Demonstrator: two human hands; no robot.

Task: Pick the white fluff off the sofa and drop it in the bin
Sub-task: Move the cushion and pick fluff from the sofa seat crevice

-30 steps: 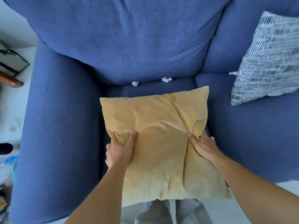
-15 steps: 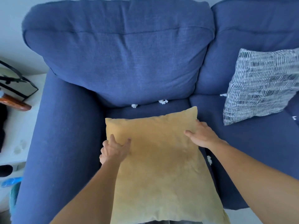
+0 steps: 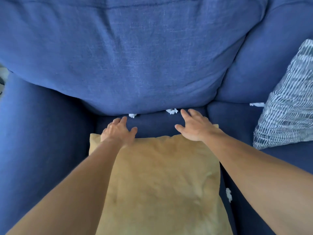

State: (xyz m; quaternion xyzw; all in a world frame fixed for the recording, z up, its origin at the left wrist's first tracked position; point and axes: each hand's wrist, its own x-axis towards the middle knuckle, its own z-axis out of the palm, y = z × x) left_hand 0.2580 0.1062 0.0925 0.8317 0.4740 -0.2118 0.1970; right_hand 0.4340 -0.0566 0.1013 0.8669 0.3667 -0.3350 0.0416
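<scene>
Several bits of white fluff lie on the blue sofa [image 3: 50, 150]. One tuft [image 3: 132, 115] and a larger tuft [image 3: 172, 111] sit in the crease under the back cushion. Another piece [image 3: 257, 104] lies by the patterned pillow, and one [image 3: 228, 194] sits beside the yellow cushion [image 3: 162, 184]. My left hand [image 3: 119, 130] reaches over the cushion's far edge, fingers spread, just short of the small tuft. My right hand [image 3: 193, 127] is spread open just below the larger tuft. Neither hand holds anything. No bin is in view.
A blue-and-white patterned pillow [image 3: 288, 106] leans at the right on the seat. The big back cushion [image 3: 127, 56] overhangs the crease. The sofa's left armrest rises beside the yellow cushion.
Both hands let go of the yellow cushion and reached forward past its far edge toward the crease. The view moved closer to the sofa.
</scene>
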